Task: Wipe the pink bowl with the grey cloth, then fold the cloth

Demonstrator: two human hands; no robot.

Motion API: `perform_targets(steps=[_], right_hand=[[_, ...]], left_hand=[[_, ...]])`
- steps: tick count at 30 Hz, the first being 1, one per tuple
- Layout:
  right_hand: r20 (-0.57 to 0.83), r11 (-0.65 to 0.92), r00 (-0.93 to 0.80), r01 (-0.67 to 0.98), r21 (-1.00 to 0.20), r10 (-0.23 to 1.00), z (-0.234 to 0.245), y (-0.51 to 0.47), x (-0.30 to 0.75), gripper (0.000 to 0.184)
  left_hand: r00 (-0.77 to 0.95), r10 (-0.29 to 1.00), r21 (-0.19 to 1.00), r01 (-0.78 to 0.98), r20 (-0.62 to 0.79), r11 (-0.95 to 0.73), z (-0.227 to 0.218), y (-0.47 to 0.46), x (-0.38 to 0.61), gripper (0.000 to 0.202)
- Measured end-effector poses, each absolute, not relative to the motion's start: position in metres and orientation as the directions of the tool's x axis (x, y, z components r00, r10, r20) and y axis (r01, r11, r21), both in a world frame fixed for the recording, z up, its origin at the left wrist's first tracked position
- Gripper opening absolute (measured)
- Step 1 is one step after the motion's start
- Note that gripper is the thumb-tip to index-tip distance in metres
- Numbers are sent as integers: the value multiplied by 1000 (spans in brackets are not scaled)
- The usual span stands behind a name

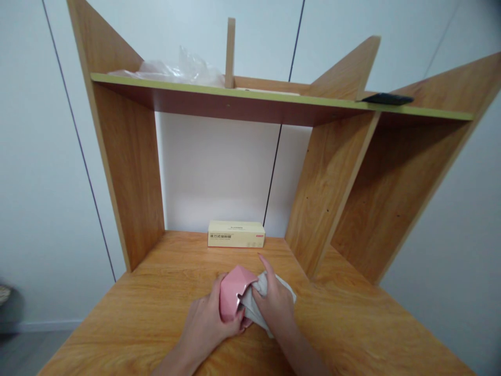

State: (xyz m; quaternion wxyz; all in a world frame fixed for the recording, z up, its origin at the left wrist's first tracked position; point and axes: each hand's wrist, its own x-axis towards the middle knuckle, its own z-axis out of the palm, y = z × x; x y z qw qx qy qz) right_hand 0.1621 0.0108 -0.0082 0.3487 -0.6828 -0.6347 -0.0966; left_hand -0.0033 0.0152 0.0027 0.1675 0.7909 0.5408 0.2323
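Note:
My left hand (213,318) is closed around a glossy pink object (234,288) with angular facets; its exact kind is hard to make out. A dark notch shows on its edge facing right. My right hand (274,303) grips a light grey cloth (288,289), with the index finger pointing up and the other fingers bent into the fabric. The cloth is bunched against the right side of the pink object, and part of it covers that side. Both hands are close together, low over the wooden desk (156,303).
A cream box (236,235) with printed lettering stands at the back of the desk. Upright wooden panels (332,193) carry a shelf (270,99) above. On the shelf lie a clear plastic bag (183,70) and a flat dark object (387,98).

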Motion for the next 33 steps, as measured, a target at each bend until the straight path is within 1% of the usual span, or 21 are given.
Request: perform_targets(steps=[2,4,6,8,10,11,14,16,17,19,22,24,25,26,28,30,31,33], right_hand=[[599,118,111,936,-331,793,-6,10,163,61],[583,135,99,929,-345,806,-6,10,164,66],[527,103,136,911,-399,839,-7,10,165,71],[451,74,173,875,-479,875,-9,12,166,72],[394,74,187,825,-560,900,-12,13,166,70],[376,77,196,797,-599,906,-13,14,167,68],[349,89,244,693,-715,905,-17,16,166,63],[336,106,277,608,-786,900,-19,17,163,60],[337,122,290,568,-814,896,-19,18,161,58],[349,166,299,501,-850,888,-19,18,156,56],[360,194,293,471,-860,886,-19,18,150,56],[331,131,288,544,-829,899,-17,16,149,60],[319,81,290,614,-785,902,-15,15,149,62],[320,30,293,694,-720,901,-14,14,149,64],[373,-32,275,839,-544,886,-10,11,152,66],[459,-2,194,923,-385,867,-5,9,155,68],[492,40,137,943,-331,860,-3,8,157,69],[527,129,37,953,-275,849,0,8,160,73]], left_hand=[[325,922,482,786,211,-387,4,14,-3,65],[358,902,466,772,244,-432,5,12,-3,67],[391,884,472,747,257,-468,5,11,-4,70],[413,874,494,721,257,-486,4,10,-5,74],[404,876,548,684,265,-482,2,12,-7,79],[389,879,594,650,277,-474,0,14,-7,80],[326,880,752,464,345,-467,-4,19,-9,81],[306,873,800,365,379,-475,-5,20,-9,83],[305,872,803,357,383,-477,-5,20,-9,84],[301,877,780,408,375,-474,-5,19,-8,83],[285,884,719,515,370,-467,-4,17,-8,78],[273,891,674,583,363,-454,-3,17,-8,75],[267,897,646,624,353,-440,-2,17,-8,74],[259,903,613,667,342,-423,-2,16,-8,72],[255,913,541,742,319,-397,0,16,-8,68],[270,913,480,784,307,-394,3,14,-6,65],[283,908,459,792,308,-403,4,13,-6,65],[306,895,438,790,325,-429,6,11,-4,64]])
